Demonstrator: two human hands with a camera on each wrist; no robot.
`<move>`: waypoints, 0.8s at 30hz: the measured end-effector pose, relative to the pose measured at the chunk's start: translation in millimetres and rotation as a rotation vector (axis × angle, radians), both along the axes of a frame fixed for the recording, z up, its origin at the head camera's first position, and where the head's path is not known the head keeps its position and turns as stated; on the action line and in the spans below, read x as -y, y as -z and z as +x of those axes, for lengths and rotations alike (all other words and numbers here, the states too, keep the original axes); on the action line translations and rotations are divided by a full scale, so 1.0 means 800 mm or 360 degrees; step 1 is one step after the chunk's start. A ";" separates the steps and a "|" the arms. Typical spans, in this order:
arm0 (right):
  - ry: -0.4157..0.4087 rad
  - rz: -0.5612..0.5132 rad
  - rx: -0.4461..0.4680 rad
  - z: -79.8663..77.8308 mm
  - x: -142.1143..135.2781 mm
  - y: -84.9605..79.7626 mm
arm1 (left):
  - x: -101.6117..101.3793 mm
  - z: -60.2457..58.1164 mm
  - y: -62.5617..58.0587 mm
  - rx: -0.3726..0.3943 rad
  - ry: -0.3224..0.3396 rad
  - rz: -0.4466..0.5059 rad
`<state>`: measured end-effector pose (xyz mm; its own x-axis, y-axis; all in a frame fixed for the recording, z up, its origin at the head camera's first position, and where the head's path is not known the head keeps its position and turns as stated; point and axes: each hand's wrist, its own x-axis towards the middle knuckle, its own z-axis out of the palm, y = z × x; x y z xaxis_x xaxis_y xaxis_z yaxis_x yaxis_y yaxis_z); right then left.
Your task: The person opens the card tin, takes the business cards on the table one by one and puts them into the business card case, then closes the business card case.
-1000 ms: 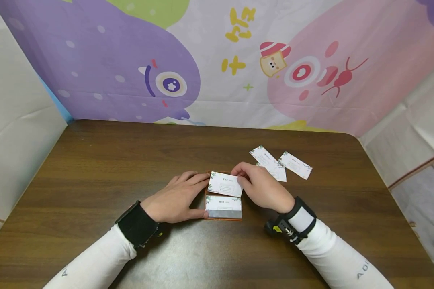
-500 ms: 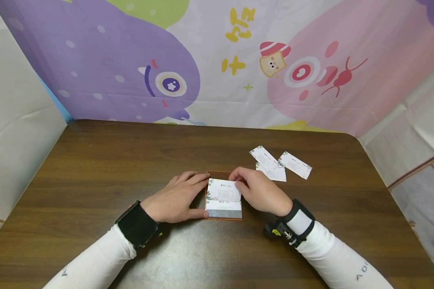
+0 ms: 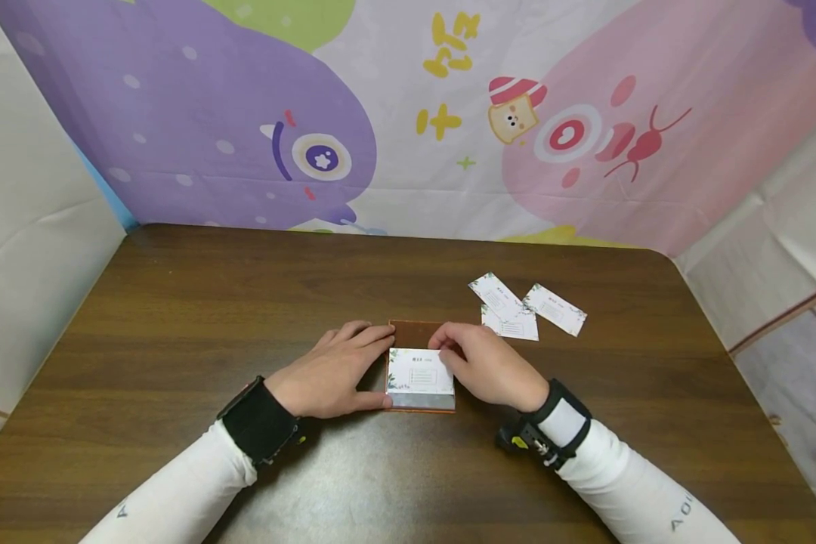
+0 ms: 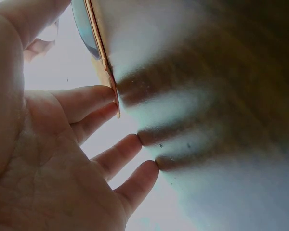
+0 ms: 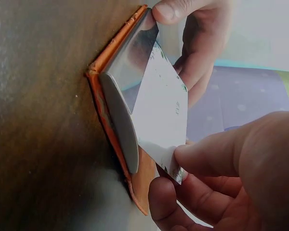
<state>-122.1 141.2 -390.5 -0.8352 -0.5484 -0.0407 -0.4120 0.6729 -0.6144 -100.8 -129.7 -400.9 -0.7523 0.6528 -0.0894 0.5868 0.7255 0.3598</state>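
A brown leather card case (image 3: 409,332) lies open on the table, with a grey metal pocket (image 3: 418,401) along its near side. My right hand (image 3: 496,366) pinches a white business card (image 3: 418,370) with a leafy print by its far right corner. In the right wrist view, the card's lower edge is behind the shiny front of the pocket, and the card slants up out of it. My left hand (image 3: 333,378) lies spread at the case's left side, thumb at the near corner and forefinger at the far one. In the left wrist view, its fingertips (image 4: 113,95) touch the case's edge.
Beyond my right hand lie several loose white business cards (image 3: 556,310), some overlapping. The wooden table (image 3: 245,302) runs back to a cartoon-printed cloth (image 3: 415,204). Pale cloth hangs at both sides.
My right hand has moved the business card toward me, from above the pocket down into it, covering the card there. More of the case's brown far side shows. My left hand has stayed put.
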 end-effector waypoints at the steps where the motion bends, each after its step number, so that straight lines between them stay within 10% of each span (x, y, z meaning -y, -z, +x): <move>1: -0.0002 -0.0001 0.0003 0.000 0.000 0.000 | 0.000 0.000 0.000 0.0002 0.0000 -0.0001; 24: -0.0066 0.0060 -0.0098 0.009 -0.006 0.007 | 0.001 0.000 -0.001 -0.0003 0.0009 0.0011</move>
